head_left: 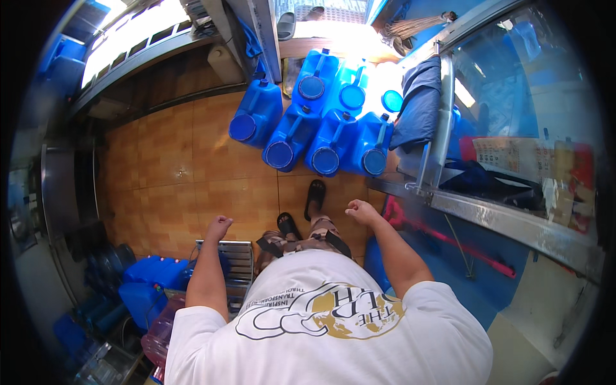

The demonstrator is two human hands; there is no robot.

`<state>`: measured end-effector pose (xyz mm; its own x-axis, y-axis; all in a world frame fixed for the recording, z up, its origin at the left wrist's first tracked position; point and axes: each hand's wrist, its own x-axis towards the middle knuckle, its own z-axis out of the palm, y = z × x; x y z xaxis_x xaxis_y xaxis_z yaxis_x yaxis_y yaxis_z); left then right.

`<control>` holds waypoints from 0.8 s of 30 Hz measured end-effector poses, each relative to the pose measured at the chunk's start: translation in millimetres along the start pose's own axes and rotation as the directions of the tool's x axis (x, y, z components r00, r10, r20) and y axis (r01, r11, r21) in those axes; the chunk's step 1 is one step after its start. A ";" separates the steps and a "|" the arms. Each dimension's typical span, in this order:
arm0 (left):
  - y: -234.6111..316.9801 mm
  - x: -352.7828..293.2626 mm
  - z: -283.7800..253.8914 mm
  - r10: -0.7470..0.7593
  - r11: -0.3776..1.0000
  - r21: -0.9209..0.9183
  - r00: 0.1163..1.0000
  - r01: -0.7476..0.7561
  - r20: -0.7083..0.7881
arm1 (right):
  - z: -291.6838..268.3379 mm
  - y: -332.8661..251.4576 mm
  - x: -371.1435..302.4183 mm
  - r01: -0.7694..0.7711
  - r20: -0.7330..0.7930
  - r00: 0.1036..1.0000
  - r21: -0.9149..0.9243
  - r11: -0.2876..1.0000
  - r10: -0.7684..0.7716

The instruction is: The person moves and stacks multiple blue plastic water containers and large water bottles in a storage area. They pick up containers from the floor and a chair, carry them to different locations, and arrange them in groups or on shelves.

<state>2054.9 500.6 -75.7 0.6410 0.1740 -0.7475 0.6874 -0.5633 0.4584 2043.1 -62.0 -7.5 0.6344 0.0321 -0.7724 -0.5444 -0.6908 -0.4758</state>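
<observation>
My left hand [220, 228] hangs over the floor beside a slatted metal rack, its fingers curled in and nothing showing in them. On the other side, my right hand [362, 212] is out in front of the body, likewise curled with nothing visible in the grip. Both hands are apart from any object. Ahead of my feet stand several blue plastic water jugs [280, 154] in a close group, each with a round blue cap and a top handle. The leftmost jug [255, 112] stands slightly apart from the rest. Sunlight washes out the jugs at the back right.
The tan tiled floor [173, 160] stretches left of the jugs. A bright doorway [327, 29] lies beyond them. Dark blue cloth [417, 106] hangs at right by a metal-framed glass case [500, 212]. The slatted rack [242, 260] and more blue jugs [154, 273] stand at lower left.
</observation>
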 end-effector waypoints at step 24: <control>286.0 363.6 54.7 0.450 0.757 0.576 0.885 -0.309 -0.117 | 77.0 -156.2 367.1 0.044 -0.173 0.980 0.660 0.750 0.095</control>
<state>2465.9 358.5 -242.7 0.9168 -0.0049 -0.3993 0.1258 -0.9455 0.3004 2318.8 113.3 -249.2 0.6652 -0.1590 -0.7296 -0.7427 -0.0400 -0.6684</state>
